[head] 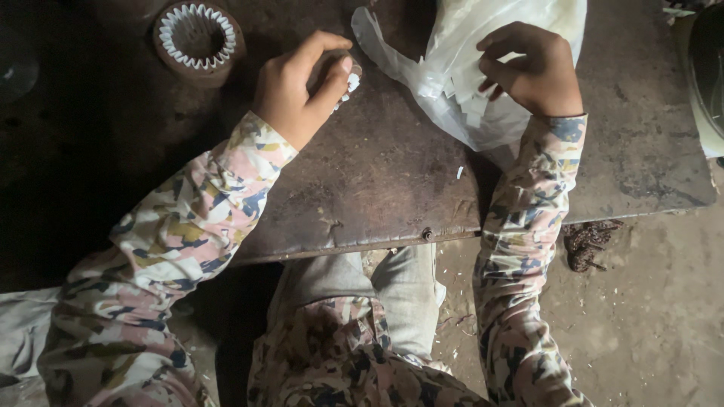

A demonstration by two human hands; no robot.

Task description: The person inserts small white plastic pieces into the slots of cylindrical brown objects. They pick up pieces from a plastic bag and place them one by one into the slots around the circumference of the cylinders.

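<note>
My left hand (298, 87) curls closed around a small round part (348, 75) on the bench (377, 188); my right hand (532, 68), fingers bent, pinches white paper strips (467, 94) in the plastic bag (452, 53).

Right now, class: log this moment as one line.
left hand: grips small ring part | right hand: in plastic bag of white strips | slotted ring: on table

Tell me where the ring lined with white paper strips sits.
The ring stands at the table's far left, beyond the left hand, apart from it.

Two ring-shaped parts (197, 38) (348, 78), one plastic bag (467, 68), two hands (298, 90) (532, 68).
</note>
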